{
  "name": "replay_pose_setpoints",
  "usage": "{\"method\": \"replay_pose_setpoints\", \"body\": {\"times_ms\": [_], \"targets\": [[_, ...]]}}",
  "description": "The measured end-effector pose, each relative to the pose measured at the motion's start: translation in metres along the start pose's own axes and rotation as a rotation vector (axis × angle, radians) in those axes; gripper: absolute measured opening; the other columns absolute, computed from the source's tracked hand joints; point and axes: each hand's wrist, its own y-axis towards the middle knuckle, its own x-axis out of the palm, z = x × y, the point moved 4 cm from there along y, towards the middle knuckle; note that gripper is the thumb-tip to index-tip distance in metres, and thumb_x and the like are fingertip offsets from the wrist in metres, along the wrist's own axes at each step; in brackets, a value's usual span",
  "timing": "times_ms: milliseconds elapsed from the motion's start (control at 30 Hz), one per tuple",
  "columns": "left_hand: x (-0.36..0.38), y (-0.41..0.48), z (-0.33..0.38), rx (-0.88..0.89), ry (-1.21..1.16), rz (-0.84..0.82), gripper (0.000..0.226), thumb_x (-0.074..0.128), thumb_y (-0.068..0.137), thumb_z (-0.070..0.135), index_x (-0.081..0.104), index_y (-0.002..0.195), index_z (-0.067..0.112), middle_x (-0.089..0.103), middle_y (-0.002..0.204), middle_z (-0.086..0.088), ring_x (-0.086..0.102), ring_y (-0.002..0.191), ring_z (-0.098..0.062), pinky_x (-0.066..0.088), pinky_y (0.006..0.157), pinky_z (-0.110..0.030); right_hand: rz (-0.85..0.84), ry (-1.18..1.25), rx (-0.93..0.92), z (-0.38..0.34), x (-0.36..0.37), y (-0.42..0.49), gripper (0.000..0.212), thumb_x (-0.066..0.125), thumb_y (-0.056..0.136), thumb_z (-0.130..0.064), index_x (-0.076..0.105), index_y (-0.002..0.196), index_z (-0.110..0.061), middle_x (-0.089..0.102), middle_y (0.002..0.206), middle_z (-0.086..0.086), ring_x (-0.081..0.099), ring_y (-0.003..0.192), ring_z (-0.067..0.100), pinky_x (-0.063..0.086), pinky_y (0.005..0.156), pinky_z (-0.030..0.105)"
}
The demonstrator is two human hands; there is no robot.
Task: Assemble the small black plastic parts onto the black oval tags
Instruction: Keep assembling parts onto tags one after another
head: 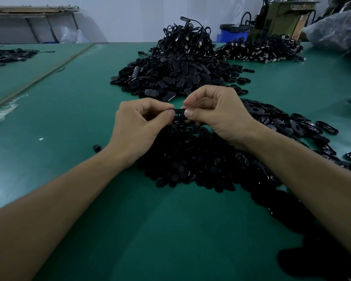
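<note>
Head view: fingers (171, 114) hide most of oval tag (179, 114).

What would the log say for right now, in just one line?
left hand: pinches oval tag | right hand: pinches same tag | under hands: heap of small round parts | table: green

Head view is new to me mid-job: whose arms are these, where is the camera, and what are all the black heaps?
No machine here: a person works bare-handed, and the one camera sits on their head, looking forward and down. The left hand and right hand together pinch one black oval tag above the green table. Under them lies a pile of small round black parts; loose oval tags spread to the right. A bigger heap of oval pieces lies farther back.
</note>
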Motion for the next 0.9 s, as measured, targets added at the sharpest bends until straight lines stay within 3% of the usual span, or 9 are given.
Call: {"method": "replay_pose_setpoints", "body": {"times_ms": [233,333,467,567,667,767,900], "targets": [[0.0,-0.001,0.001,-0.041,-0.108,-0.022,0.036,0.083,0.083,0.018,0.067,0.115,0.021,0.078,0.083,0.006,0.074,0.077,-0.008,0.056,0.072,-0.018,0.021,0.175,0.029,-0.005,0.004,-0.001,0.02,0.072,0.084,0.009,0.065,0.085,-0.009,0.069,0.078,0.012,0.072,0.071,0.023,0.06,0.07,0.028],[0.002,-0.001,0.002,-0.03,-0.103,-0.032,0.024,0.083,0.081,0.019,0.071,0.102,0.022,0.079,0.086,0.007,0.076,0.081,-0.01,0.056,0.074,-0.017,0.019,0.26,0.078,-0.007,0.007,-0.002,0.016,0.071,0.086,0.007,0.065,0.09,-0.007,0.072,0.081,0.012,0.074,0.075,0.024,0.06,0.069,0.028],[0.003,0.001,0.001,0.005,-0.091,-0.032,0.014,0.081,0.084,0.012,0.075,0.091,0.024,0.079,0.085,0.004,0.075,0.08,-0.012,0.057,0.076,-0.021,-0.012,-0.057,0.024,-0.008,0.01,-0.003,0.012,0.071,0.09,-0.004,0.07,0.1,-0.009,0.077,0.086,0.005,0.075,0.08,0.016,0.061,0.074,0.028],[0.002,0.002,0.0,0.013,-0.039,0.008,0.019,0.078,0.087,0.012,0.074,0.089,0.031,0.077,0.08,0.009,0.072,0.076,-0.009,0.056,0.071,-0.021,-0.017,-0.433,-0.056,-0.011,0.009,-0.004,0.008,0.074,0.088,-0.018,0.077,0.095,-0.017,0.074,0.083,-0.008,0.068,0.076,0.0,0.052,0.073,0.012],[0.001,0.002,-0.001,0.021,-0.021,0.039,0.019,0.07,0.092,0.015,0.073,0.092,0.034,0.075,0.079,0.011,0.069,0.074,-0.007,0.055,0.068,-0.02,-0.173,-0.686,-0.021,-0.005,0.014,-0.005,0.016,0.073,0.088,-0.033,0.077,0.097,-0.02,0.073,0.085,-0.008,0.065,0.077,0.002,0.051,0.074,0.015],[0.0,0.002,-0.001,0.003,-0.054,0.061,0.017,0.065,0.095,0.012,0.073,0.099,0.026,0.074,0.078,0.01,0.071,0.076,-0.008,0.058,0.072,-0.025,-0.254,-0.773,0.006,-0.001,0.018,-0.006,0.017,0.069,0.09,-0.039,0.073,0.094,-0.023,0.07,0.086,-0.008,0.065,0.081,0.007,0.053,0.075,0.023],[0.001,0.001,-0.001,-0.02,-0.1,0.054,0.021,0.064,0.097,0.005,0.073,0.098,0.025,0.075,0.079,0.009,0.074,0.081,-0.012,0.06,0.075,-0.027,-0.253,-0.705,0.033,0.002,0.016,-0.004,0.008,0.072,0.09,-0.031,0.074,0.091,-0.024,0.07,0.085,-0.009,0.063,0.08,0.002,0.044,0.066,0.006]]}}
